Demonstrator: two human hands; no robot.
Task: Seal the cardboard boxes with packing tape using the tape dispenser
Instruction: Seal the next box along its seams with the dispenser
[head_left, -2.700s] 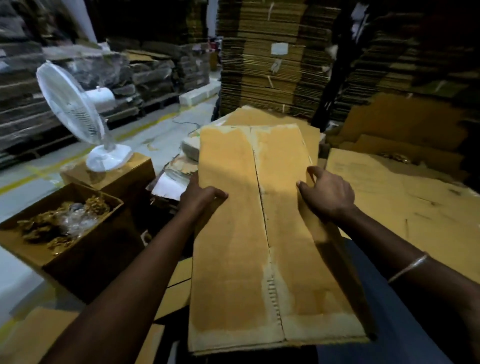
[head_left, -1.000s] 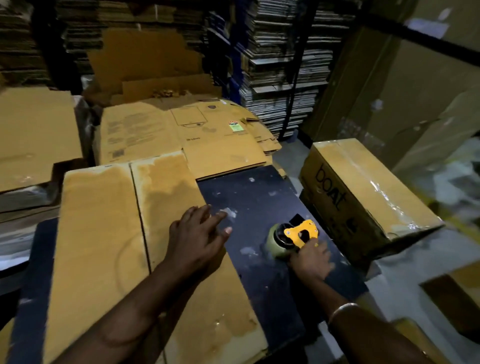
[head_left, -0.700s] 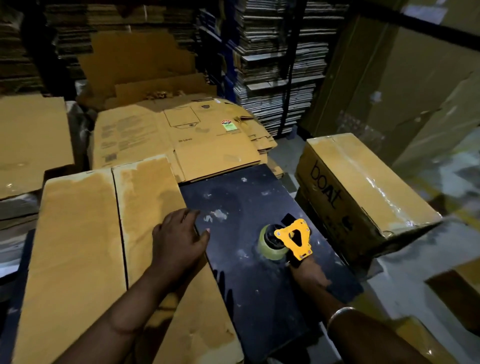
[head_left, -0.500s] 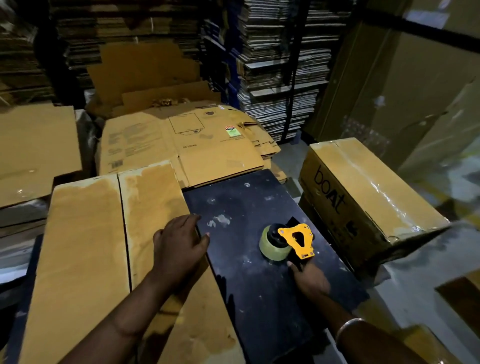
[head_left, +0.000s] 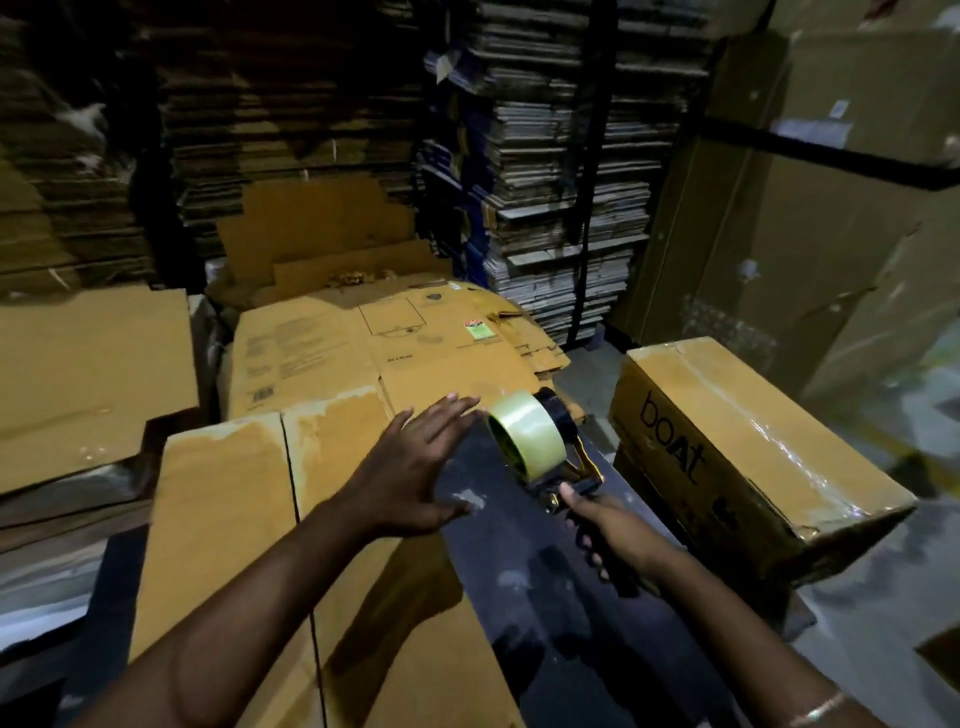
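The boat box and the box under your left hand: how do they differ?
The boat box is printed, glossy with tape, and sits tilted off the table. The box under the left hand is plain, lies flat, centre seam untaped. Both are brown cardboard.

Left hand (head_left: 415, 478) flat, fingers straight; right hand (head_left: 610, 525) curled tight.

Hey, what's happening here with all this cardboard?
A person is getting ready to tape a box. The right hand grips the handle of a black and yellow tape dispenser loaded with a clear tape roll, raised above a dark worktable. The left hand is open, reaching toward the roll. The flat brown cardboard box with a centre seam is not yet taped.
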